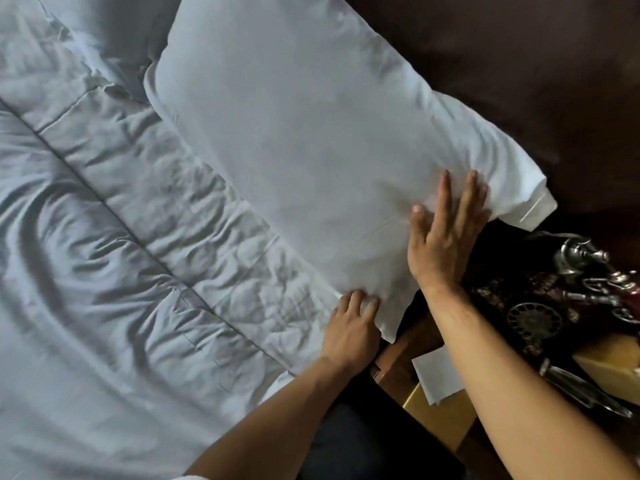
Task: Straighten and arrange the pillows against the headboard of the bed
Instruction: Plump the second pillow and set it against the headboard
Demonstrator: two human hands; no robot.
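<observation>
Pressing my right hand (446,233) flat, fingers spread, on the near end of the big white pillow (294,140), I keep that end from sliding off the bed's edge toward the nightstand (401,362). My left hand (353,323) is curled on the pillow's lower corner, fingertips bunching the case there, so I can tug that corner square while the open palm pins the rest. The pillow lies along the dark headboard (519,81), its long side seemingly against it, though its open hemmed end juts a little past the mattress on my side. A second pillow (104,39) sits farther along, partly tucked behind the first; how it meets the headboard I cannot tell. The folded-back duvet (138,202) runs just beside the pillow, rumpled. An ornate old-style telephone (554,306) and a sheet of white paper (436,375) crowd the nightstand, so I judge a careless shove could send the overhanging corner onto them.
</observation>
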